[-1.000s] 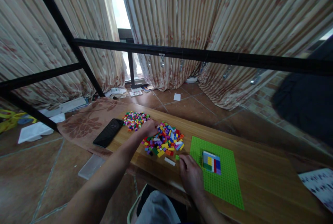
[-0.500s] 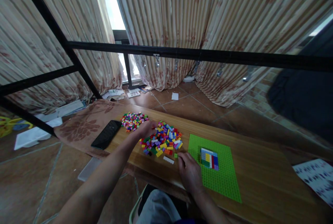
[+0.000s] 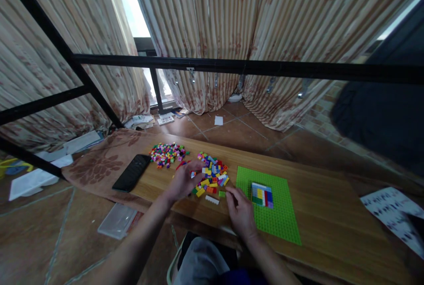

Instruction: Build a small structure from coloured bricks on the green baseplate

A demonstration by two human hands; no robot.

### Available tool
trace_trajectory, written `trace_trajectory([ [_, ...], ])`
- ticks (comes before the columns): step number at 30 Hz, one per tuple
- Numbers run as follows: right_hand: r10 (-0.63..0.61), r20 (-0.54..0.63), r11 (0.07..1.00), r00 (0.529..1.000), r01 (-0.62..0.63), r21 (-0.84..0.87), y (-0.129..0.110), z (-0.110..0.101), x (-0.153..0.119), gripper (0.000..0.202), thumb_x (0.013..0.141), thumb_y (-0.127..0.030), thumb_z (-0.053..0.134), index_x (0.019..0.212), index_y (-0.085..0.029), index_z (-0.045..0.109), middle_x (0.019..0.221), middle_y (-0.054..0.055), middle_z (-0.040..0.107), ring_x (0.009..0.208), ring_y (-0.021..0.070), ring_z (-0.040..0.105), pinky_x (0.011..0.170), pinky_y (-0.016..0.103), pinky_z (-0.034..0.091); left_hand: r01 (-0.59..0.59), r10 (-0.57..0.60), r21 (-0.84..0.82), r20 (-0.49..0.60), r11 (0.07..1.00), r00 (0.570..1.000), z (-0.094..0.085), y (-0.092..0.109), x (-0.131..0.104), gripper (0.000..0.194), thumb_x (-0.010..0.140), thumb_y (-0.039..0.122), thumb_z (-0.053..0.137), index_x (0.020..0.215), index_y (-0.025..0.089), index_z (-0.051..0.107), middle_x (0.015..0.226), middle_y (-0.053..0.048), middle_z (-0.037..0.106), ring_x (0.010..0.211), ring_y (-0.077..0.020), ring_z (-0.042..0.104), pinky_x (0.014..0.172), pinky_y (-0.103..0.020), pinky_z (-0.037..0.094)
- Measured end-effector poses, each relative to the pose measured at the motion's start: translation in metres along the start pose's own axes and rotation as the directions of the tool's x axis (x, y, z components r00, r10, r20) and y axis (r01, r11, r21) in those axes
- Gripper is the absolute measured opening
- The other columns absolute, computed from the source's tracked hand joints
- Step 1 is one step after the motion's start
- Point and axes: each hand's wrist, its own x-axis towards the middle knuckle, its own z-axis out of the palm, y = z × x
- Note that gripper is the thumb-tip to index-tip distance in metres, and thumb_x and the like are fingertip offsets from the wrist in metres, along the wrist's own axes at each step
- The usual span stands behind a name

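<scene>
My left hand reaches over the pile of mixed building bricks, palm down, with thumb and forefinger apart and small pieces showing between them. Whether a brick touches its fingertips is unclear. My right hand rests at the pile's right side, its fingers pressed together; anything inside them is hidden. A green brick lies on the table just left of those fingertips, beside a long white brick. On the green baseplate sits a flat multicoloured block of bricks.
A heap of tiny coloured pieces lies at the back left of the wooden table, near a black phone. A printed sheet is at the far right. A black metal rail crosses behind the table.
My left hand has drawn back toward me over the brick pile, and its fingers have spread. My right hand has shifted slightly right, uncovering more of the green brick. The view has turned slightly.
</scene>
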Motion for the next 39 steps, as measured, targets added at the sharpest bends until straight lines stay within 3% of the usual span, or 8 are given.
trace_trajectory([
  [3, 0.097, -0.019, 0.980, 0.995, -0.092, 0.175, -0.019, -0.005, 0.008, 0.028, 0.090, -0.037, 0.047, 0.103, -0.020, 0.065, 0.096, 0.007, 0.067, 0.088, 0.0177, 0.063, 0.078, 0.030, 0.050, 0.092, -0.090, -0.252, 0.019, 0.963, 0.996, 0.023, 0.011, -0.021, 0.026, 0.084, 0.033, 0.055, 0.102, 0.016, 0.061, 0.093, -0.006, 0.066, 0.083, -0.0168, 0.062, 0.075, -0.028, 0.050],
  [6, 0.174, 0.080, 0.906, 0.981, -0.192, 0.377, -0.041, -0.006, 0.015, 0.032, 0.087, -0.040, 0.052, 0.107, -0.019, 0.064, 0.092, 0.006, 0.069, 0.084, 0.0176, 0.064, 0.074, 0.029, 0.052, 0.161, -0.157, -0.344, 0.039, 0.925, 0.987, 0.041, 0.023, -0.037, 0.027, 0.082, 0.038, 0.058, 0.098, 0.017, 0.063, 0.092, -0.006, 0.066, 0.084, -0.0173, 0.061, 0.077, -0.028, 0.050],
  [9, 0.211, 0.140, 0.850, 0.967, -0.252, 0.463, -0.054, -0.004, 0.016, 0.029, 0.084, -0.040, 0.056, 0.100, -0.020, 0.068, 0.084, 0.004, 0.071, 0.080, 0.0179, 0.065, 0.071, 0.029, 0.053, 0.203, -0.220, -0.409, 0.006, 0.890, 0.976, 0.052, 0.033, -0.047, 0.029, 0.081, 0.041, 0.059, 0.099, 0.018, 0.063, 0.093, -0.006, 0.067, 0.085, -0.0176, 0.061, 0.078, -0.029, 0.050],
  [19, 0.340, 0.167, 0.801, 0.925, -0.379, 0.463, -0.051, 0.005, -0.006, 0.029, 0.082, -0.042, 0.058, 0.097, -0.020, 0.068, 0.089, 0.005, 0.071, 0.082, 0.0187, 0.065, 0.075, 0.030, 0.051, 0.244, -0.308, -0.496, -0.049, 0.833, 0.950, 0.073, 0.024, -0.065, 0.025, 0.073, 0.033, 0.071, 0.091, 0.017, 0.065, 0.087, -0.004, 0.068, 0.080, -0.0168, 0.063, 0.074, -0.027, 0.051],
  [28, 0.484, 0.072, 0.689, 0.872, -0.430, 0.584, -0.054, 0.019, -0.016, 0.030, 0.081, -0.045, 0.058, 0.089, -0.017, 0.068, 0.088, 0.005, 0.070, 0.083, 0.0184, 0.064, 0.077, 0.030, 0.050, 0.276, -0.432, -0.552, -0.173, 0.787, 0.885, 0.090, 0.030, -0.071, 0.025, 0.069, 0.031, 0.070, 0.089, 0.016, 0.064, 0.083, -0.004, 0.070, 0.076, -0.0174, 0.066, 0.072, -0.028, 0.053],
  [39, 0.558, 0.004, 0.678, 0.830, -0.459, 0.574, -0.055, 0.029, -0.017, 0.038, 0.080, -0.052, 0.055, 0.083, -0.017, 0.069, 0.075, 0.004, 0.069, 0.074, 0.0184, 0.062, 0.068, 0.029, 0.047, 0.235, -0.527, -0.692, -0.243, 0.683, 0.814, 0.103, 0.029, -0.073, 0.023, 0.064, 0.024, 0.073, 0.083, 0.015, 0.066, 0.077, -0.003, 0.069, 0.072, -0.0156, 0.065, 0.070, -0.025, 0.052],
])
